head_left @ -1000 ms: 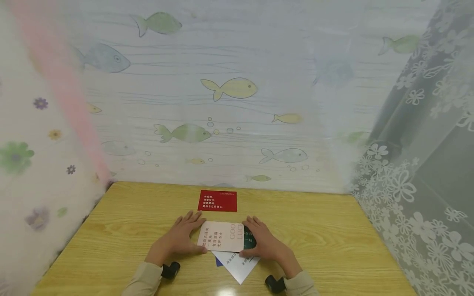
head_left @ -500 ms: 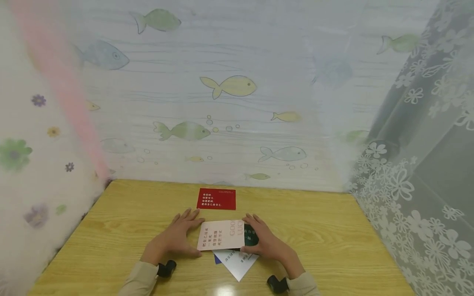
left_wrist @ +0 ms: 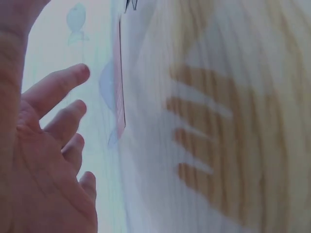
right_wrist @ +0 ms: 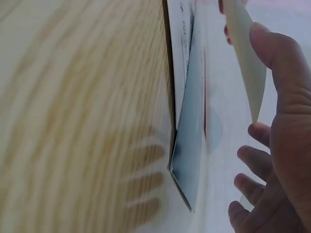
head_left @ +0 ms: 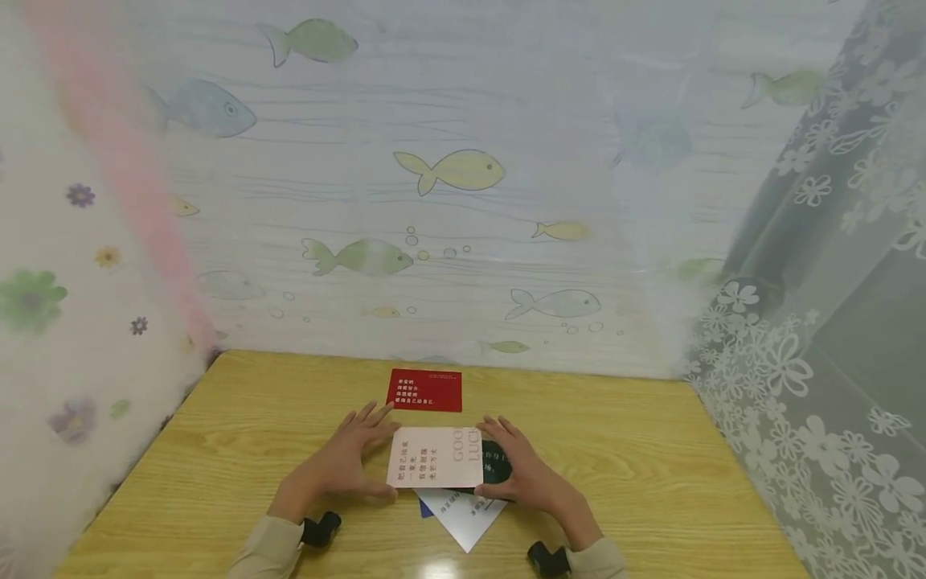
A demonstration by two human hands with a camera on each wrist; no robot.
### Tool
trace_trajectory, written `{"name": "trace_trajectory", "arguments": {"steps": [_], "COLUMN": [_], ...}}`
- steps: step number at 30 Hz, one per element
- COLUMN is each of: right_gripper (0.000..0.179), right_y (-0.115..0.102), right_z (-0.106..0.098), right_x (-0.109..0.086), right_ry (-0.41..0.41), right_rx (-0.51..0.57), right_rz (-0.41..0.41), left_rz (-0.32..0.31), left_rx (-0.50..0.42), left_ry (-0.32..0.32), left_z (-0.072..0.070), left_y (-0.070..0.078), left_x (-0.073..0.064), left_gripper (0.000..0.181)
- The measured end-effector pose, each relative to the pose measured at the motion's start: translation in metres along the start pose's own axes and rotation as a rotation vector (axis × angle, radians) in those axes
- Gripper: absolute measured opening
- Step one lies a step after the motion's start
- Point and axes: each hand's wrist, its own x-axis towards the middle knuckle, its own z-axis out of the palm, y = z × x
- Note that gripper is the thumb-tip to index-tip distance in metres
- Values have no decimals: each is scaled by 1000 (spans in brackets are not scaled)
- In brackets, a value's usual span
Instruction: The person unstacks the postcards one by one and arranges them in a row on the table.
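My right hand (head_left: 531,474) pinches the right end of a pale pink card (head_left: 434,458) between thumb and fingers. "GOOD LUCK" lettering and lines of characters show on its face; the right wrist view shows its cream underside (right_wrist: 245,58), raised off the pile. My left hand (head_left: 336,462) is spread by the card's left edge, with its thumb close to the near corner; contact is unclear. In the left wrist view its fingers (left_wrist: 58,87) hold nothing visible. Below lie a dark green card (head_left: 496,466), partly covered, a white card (head_left: 466,523) and a blue corner (head_left: 425,509).
A red card (head_left: 425,391) with white characters lies farther back on the wood-grain table (head_left: 615,450). Fish-patterned cloth (head_left: 448,265) hangs behind the table, flowered cloth on the left, and a lace curtain (head_left: 803,378) on the right. Each wrist carries a small black device (head_left: 547,557).
The pink card has shifted slightly right with my right hand. The green card beneath shows farther to the right. My left thumb, earlier on the card's corner, has drawn back a little.
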Motion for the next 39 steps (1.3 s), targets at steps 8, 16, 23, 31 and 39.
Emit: {"name": "trace_trajectory", "arguments": {"steps": [8,16,23,31,39], "right_gripper": [96,99,96,99,100], "right_y": [4,11,13,20,27], "right_z": [-5,-9,-14,-18,-26], "right_x": [-5,-13,-22,-31,-40], "right_ry": [30,45,59,73,87], "right_rx": [-42,-56,-53,-69,-60], "right_rz": [-23,-2,-16,-59,-48], "left_rz": [23,91,110,94,106], "left_rx": [-51,-78,-60,8,15], "left_ry": [33,62,86,76,63], "left_z": [7,15,21,25,32], "left_y": [0,7,15,24,34], "left_x": [2,7,13,19,27], "left_gripper": [102,102,98,97,98]}}
